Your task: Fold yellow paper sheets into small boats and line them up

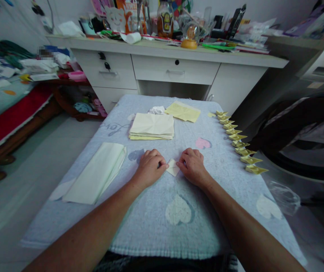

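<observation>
Mostly hidden, the folded paper (173,167) shows only between the left hand (150,165) and right hand (192,164), both sets of curled fingers pressing its edges.

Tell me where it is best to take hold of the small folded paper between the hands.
Probably its near corner, from the person's side: the small folded paper lies flat, the left hand and right hand press its side edges, and that corner shows free.

Pale yellow paper piece (173,167) on a light blue towel (156,223) with heart patterns.
</observation>
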`<act>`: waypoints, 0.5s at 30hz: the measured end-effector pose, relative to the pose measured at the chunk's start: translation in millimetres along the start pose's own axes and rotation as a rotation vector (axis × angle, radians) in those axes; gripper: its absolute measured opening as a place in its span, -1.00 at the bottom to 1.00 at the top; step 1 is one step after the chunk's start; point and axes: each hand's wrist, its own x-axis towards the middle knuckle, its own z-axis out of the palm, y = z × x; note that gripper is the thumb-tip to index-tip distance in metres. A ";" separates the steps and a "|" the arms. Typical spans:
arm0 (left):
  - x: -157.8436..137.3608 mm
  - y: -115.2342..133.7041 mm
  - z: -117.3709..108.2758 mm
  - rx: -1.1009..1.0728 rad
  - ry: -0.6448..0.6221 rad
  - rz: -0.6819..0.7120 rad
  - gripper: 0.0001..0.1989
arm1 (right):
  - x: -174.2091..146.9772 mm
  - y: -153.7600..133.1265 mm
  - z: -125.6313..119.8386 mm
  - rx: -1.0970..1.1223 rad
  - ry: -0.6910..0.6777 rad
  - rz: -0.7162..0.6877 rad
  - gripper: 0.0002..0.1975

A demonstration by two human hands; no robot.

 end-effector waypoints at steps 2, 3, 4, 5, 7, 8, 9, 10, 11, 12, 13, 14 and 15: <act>0.1 1.1 -0.3 0.011 -0.012 -0.012 -0.88 | 0.4 0.0 0.3 -0.003 -0.006 0.008 -0.84; 0.0 2.1 -0.7 0.017 -0.017 -0.020 -0.89 | 0.5 0.1 0.5 -0.002 -0.010 0.012 -0.84; -0.2 3.2 -1.0 0.022 -0.020 -0.025 -0.92 | 0.7 0.1 0.6 -0.002 -0.013 0.015 -0.84; -0.4 4.3 -1.3 0.023 -0.020 -0.023 -0.96 | 0.8 0.1 0.7 -0.002 -0.014 0.018 -0.84; -0.9 5.9 -1.1 0.017 -0.024 0.015 -0.82 | 0.9 -0.2 1.0 -0.005 -0.014 0.020 -0.84; -1.1 6.1 -0.7 0.012 -0.029 0.048 -0.73 | 0.8 -0.4 1.2 -0.010 -0.015 0.022 -0.83; -1.4 6.1 0.0 0.009 -0.039 0.084 -0.67 | 0.7 -0.7 1.4 -0.016 -0.015 0.026 -0.83; -1.6 5.7 0.8 0.008 -0.051 0.116 -0.63 | 0.5 -1.0 1.6 -0.021 -0.016 0.029 -0.83; -1.7 5.2 1.6 0.008 -0.064 0.140 -0.62 | 0.4 -1.0 1.8 -0.024 -0.016 0.031 -0.82; -1.9 4.5 2.5 0.008 -0.073 0.153 -0.62 | 0.4 -0.9 1.9 -0.024 -0.014 0.032 -0.82; -2.1 3.9 3.2 0.007 -0.077 0.158 -0.62 | 0.4 -0.3 2.0 -0.021 -0.008 0.031 -0.81; -2.3 3.3 3.9 0.005 -0.079 0.156 -0.62 | 0.5 0.7 1.9 -0.015 0.000 0.028 -0.81; -2.4 2.8 4.4 0.001 -0.079 0.152 -0.62 | 0.7 2.2 1.6 -0.007 0.008 0.027 -0.81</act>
